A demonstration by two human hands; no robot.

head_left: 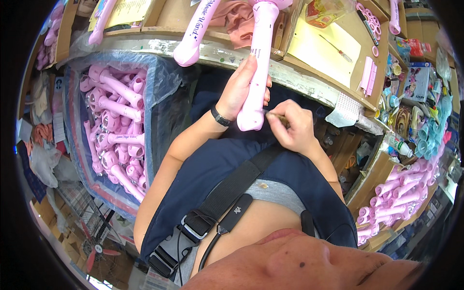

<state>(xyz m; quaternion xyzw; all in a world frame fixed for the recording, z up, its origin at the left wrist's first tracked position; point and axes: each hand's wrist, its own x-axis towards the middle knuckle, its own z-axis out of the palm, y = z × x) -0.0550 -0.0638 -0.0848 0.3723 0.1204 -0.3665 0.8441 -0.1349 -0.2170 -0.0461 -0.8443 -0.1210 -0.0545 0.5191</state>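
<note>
A pink toy wand (pixel 258 63) stands lengthwise in front of me, its wide end pointing toward my body. My left hand (pixel 238 89) is closed around its handle from the left side. My right hand (pixel 296 125) makes a fist beside the wand's near end. In that fist is what looks like a screwdriver (pixel 284 120) with a brownish handle, mostly covered by my fingers. Its thin tip is at the side of the wand's near end; whether it touches a screw there is too small to tell. Another pink wand (pixel 191 43) lies to the left, overhanging the bench edge.
A plastic-lined bin (pixel 149 121) full of pink wands stands at left. On the worn bench edge (pixel 145 47) sit cardboard trays; one holds yellow paper (pixel 333 48) with a second screwdriver (pixel 337 48). More pink parts (pixel 396 198) are piled at right, near turquoise pieces (pixel 427 130).
</note>
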